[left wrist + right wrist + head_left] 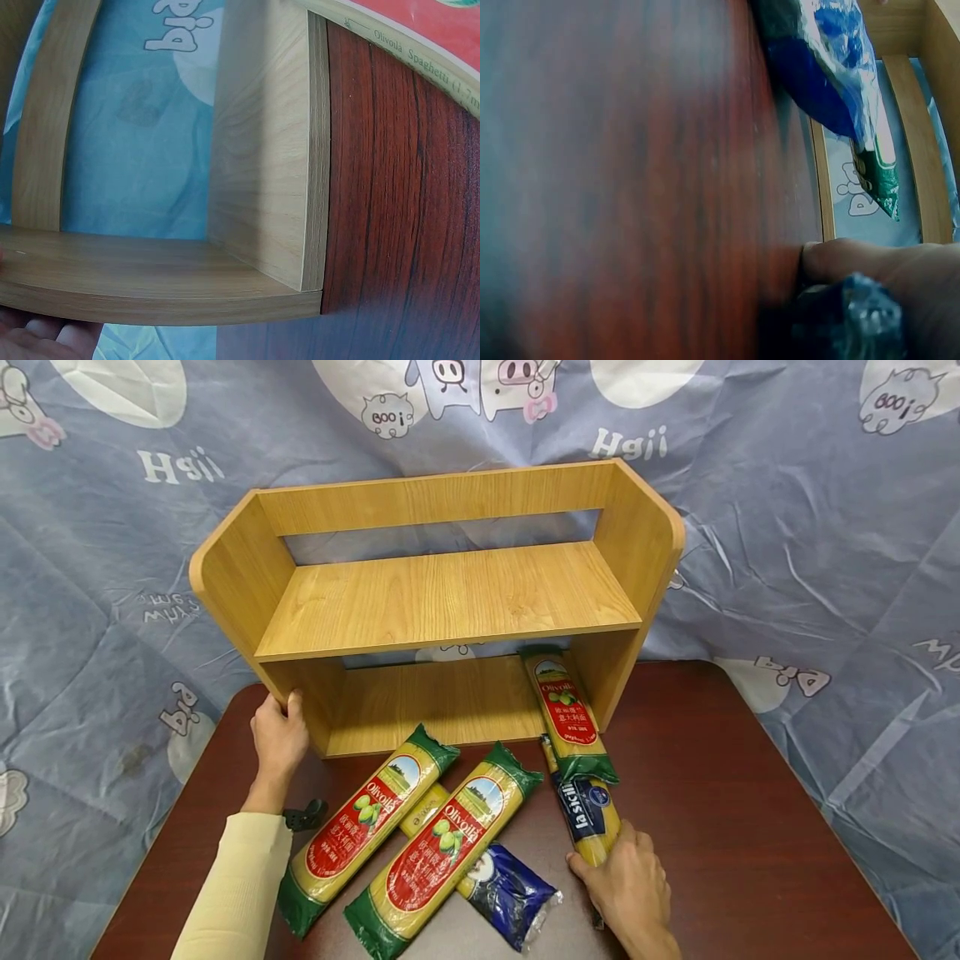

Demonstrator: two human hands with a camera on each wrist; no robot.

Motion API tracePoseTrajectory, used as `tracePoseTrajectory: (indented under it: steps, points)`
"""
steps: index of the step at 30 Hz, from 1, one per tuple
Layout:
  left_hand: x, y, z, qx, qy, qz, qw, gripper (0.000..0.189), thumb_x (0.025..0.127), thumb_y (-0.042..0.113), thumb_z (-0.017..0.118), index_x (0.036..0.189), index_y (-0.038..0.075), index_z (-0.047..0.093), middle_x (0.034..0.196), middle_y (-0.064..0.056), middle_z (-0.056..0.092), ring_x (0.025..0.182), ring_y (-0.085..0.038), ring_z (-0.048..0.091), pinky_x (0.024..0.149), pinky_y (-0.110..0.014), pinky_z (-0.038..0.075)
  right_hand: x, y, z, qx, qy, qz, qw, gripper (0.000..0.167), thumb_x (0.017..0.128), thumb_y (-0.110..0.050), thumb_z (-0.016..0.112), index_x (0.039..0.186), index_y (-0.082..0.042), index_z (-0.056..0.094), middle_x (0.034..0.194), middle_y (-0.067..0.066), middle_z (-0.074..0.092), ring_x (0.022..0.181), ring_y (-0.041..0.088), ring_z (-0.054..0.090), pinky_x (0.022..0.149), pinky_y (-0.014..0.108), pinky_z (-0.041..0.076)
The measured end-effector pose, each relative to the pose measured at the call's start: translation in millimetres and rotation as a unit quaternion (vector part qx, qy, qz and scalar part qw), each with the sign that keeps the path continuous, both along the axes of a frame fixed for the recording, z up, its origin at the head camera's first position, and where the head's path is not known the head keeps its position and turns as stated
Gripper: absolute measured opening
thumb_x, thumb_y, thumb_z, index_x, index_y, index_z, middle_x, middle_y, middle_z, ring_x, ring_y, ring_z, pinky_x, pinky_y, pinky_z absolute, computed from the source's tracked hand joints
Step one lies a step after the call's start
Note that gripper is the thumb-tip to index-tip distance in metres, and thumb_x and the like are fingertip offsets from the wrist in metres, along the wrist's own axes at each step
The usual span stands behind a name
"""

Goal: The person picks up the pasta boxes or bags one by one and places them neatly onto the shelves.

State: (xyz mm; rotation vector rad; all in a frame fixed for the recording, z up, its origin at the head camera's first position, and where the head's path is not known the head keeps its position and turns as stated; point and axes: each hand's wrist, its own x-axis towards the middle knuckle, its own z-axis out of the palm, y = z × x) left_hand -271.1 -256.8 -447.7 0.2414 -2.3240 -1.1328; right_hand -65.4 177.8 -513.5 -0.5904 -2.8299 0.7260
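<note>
My left hand (279, 737) grips the lower left side panel of the wooden shelf (450, 593); in the left wrist view its fingers (49, 339) curl under the panel's edge. At the right, my right hand (630, 885) holds the near end of a blue-labelled spaghetti pack (583, 810). The far part of that pack lies under the green-ended Olivoila spaghetti pack (566, 714), which rests on the lower shelf at the right and sticks out past its front edge. In the right wrist view, the thumb (829, 259) shows beside a dark, crinkled wrapper end (866, 319).
Two more Olivoila packs (360, 818) (450, 847) lie slanted on the dark red table (750, 827) before the shelf. A blue-wrapped pasta pack (510, 893) crosses beneath them. Patterned blue cloth (810, 527) hangs behind. A black strap (306, 816) is at the left wrist.
</note>
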Motion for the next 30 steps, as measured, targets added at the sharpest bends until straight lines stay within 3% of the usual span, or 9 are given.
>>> tracePoseTrajectory:
  steps: [12,20,30]
  points:
    - [-0.6,-3.4,1.2,-0.002,-0.003,-0.001,1.0000,0.037,0.107,0.028,0.051,0.094,-0.005,0.063,0.095,-0.028,0.070,0.094,-0.041,0.066,0.077,-0.048,0.044,-5.9,4.5,8.0,-0.036,-0.044,0.007,0.9983,0.058,0.071,-0.037,0.082,0.106,0.002,0.057,0.075,0.011,0.056,0.059,0.030,0.054,0.048,0.048,0.042]
    - [-1.2,-0.2,4.2,0.003,-0.006,-0.006,1.0000,0.036,0.106,0.027,0.053,0.089,-0.004,0.061,0.090,-0.026,0.069,0.089,-0.037,0.065,0.075,-0.042,0.043,-2.6,7.6,13.5,-0.054,-0.058,0.012,0.9968,0.062,0.074,-0.034,0.081,0.115,0.005,0.055,0.080,0.012,0.057,0.061,0.027,0.054,0.050,0.045,0.043]
    - [1.4,-1.5,4.3,0.010,-0.014,-0.009,0.9998,0.037,0.107,0.027,0.051,0.095,-0.005,0.064,0.096,-0.027,0.070,0.094,-0.038,0.066,0.080,-0.045,0.045,8.8,8.7,25.3,-0.057,-0.093,0.014,0.9939,0.069,0.075,-0.037,0.080,0.123,0.006,0.054,0.081,0.012,0.059,0.064,0.028,0.055,0.052,0.045,0.042]
